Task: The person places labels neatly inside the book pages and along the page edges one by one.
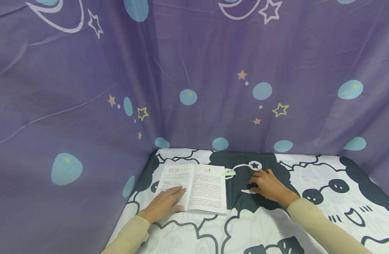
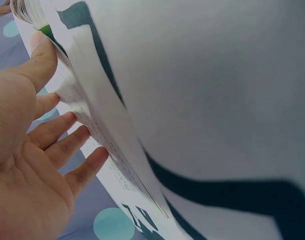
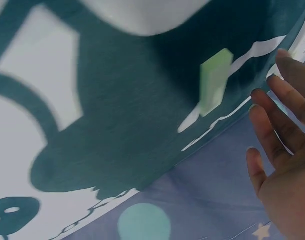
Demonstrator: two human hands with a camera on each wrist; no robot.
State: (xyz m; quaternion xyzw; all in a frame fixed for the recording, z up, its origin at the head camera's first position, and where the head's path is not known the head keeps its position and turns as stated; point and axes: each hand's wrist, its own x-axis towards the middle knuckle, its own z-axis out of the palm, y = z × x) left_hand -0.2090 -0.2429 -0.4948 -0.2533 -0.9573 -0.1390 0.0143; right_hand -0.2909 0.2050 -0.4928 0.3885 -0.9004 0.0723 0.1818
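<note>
An open book lies on the patterned cloth, printed text on both pages. My left hand rests on the left page near its lower part, fingers extended. In the left wrist view the left hand has its fingertips on the page and its thumb near the book's edge. A pale green strip sticks out past the right page's edge. My right hand is over the dark patch right of the book, fingers loosely bent. In the right wrist view a translucent green strip lies apart from the right hand's fingers.
The cloth under the book is white and dark with cartoon faces. A purple curtain with stars and blue ovals hangs behind it and along the left side.
</note>
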